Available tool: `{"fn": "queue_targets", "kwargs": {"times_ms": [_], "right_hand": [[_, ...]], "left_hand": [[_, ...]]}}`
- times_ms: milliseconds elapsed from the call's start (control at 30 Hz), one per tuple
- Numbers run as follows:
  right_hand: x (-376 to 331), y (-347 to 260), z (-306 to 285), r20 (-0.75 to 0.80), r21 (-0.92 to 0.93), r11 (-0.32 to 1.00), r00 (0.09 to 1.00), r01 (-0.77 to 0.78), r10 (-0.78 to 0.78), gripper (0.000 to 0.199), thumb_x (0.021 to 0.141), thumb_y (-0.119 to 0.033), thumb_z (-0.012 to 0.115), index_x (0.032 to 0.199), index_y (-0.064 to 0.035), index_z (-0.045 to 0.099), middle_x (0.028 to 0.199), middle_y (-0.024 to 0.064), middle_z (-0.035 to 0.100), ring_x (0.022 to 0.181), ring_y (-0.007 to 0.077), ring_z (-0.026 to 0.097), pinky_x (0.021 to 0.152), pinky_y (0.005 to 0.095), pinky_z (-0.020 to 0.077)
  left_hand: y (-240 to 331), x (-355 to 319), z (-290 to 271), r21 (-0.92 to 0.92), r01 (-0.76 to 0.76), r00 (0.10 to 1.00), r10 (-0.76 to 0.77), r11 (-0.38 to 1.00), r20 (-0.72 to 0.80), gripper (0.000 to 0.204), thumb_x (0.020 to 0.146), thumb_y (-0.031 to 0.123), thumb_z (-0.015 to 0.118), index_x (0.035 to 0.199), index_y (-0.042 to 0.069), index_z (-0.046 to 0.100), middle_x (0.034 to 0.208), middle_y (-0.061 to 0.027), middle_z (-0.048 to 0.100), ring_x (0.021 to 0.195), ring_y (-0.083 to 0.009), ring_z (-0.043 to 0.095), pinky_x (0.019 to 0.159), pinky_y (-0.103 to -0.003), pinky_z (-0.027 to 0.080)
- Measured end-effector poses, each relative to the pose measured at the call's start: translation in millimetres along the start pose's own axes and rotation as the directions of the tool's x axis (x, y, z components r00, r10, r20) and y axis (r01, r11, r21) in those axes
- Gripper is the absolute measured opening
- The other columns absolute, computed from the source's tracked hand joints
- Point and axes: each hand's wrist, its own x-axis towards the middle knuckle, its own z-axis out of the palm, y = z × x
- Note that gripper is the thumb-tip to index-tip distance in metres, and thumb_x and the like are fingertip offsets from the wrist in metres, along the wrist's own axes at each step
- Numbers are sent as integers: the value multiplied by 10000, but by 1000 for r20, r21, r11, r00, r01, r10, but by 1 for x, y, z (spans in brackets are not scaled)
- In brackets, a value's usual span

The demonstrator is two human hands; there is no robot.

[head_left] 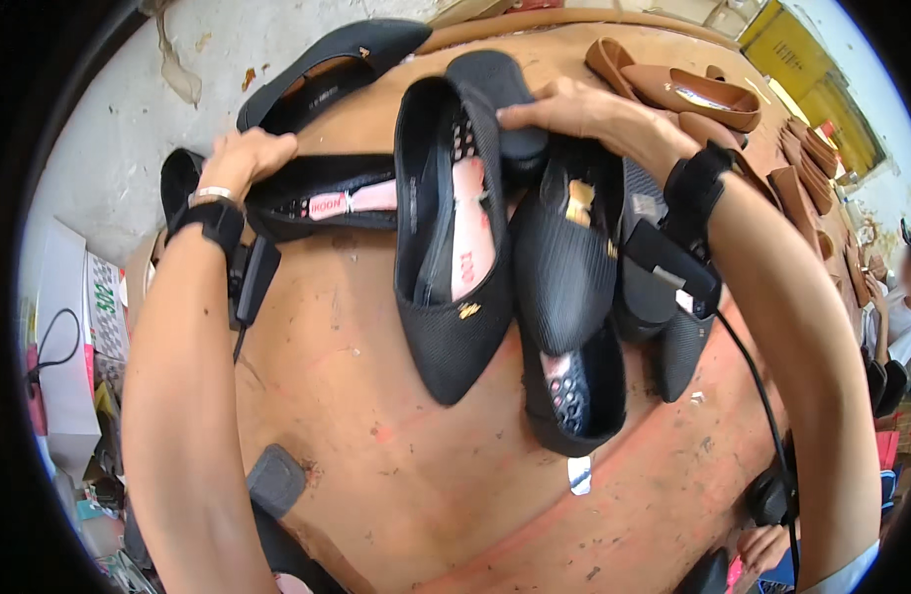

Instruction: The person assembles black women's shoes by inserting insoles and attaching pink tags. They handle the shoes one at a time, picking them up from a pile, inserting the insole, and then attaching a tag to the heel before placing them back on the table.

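My left hand [250,160] curled on black flat [302,226], pink insole [371,196] inside, right hand [574,109] gripping black shoe [487,79], brown flats [688,92] along table's [396,485] right edge, stained wall [213,59].

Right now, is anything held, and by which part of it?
The left hand is at the heel of a black shoe lying crosswise; the right hand is at a rounded black shoe heel. Actual grip cannot be told.

Shoe workshop, scuffed worktable [416,485], many black shoes [566,282], rows of brown shoes [698,96], stained wall [223,49], co-worker [908,317]
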Motion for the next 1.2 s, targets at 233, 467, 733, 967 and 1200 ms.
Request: {"fn": "queue_targets", "kwargs": {"times_ms": [233,467,733,967,1200], "right_hand": [[-85,-33,11,261,-54,997,965,56,-40,887,695,-682,678,1205,41,620,1274,264,598,1240,355,550,1056,504,390],[-267,-86,-3,701,286,932,615,222,-362,585,823,-525,637,927,48,688,879,282,667,835,398,674,838,507,477],[-228,5,5,-351,-25,1000,936,-8,-1,893,778,-483,743,1395,43,368,1258,270,479,1180,435,485,953,516,419],[-201,-13,36,-69,140,917,920,-374,386,850,712,-524,731,1193,120,455,963,310,649,941,432,649,903,444,483],[-280,-21,-21,321,381,913,947,-146,17,785,689,-352,817,1217,86,436,807,299,646,774,426,678,690,443,541]], "left_hand": [[-10,-35,7,-298,-496,836,541,816,89,399,803,295,535,1013,-8,687,1010,-257,674,968,-410,643,872,-419,507],[-61,-233,-34,-607,-444,294,747,659,596,250,813,154,614,1007,49,733,903,-137,733,847,-227,689,786,-336,532],[-116,-146,20,154,-319,829,353,935,-434,531,741,250,764,1207,42,617,1381,-247,402,1190,-398,509,952,-441,478],[-77,-142,16,-120,-70,991,56,990,-121,478,680,243,770,1104,46,671,1168,-140,578,1128,-363,526,913,-461,489],[-55,-276,-136,-404,-544,511,672,735,536,386,858,446,658,831,72,750,720,-191,671,741,-394,665,678,-451,525]]}}
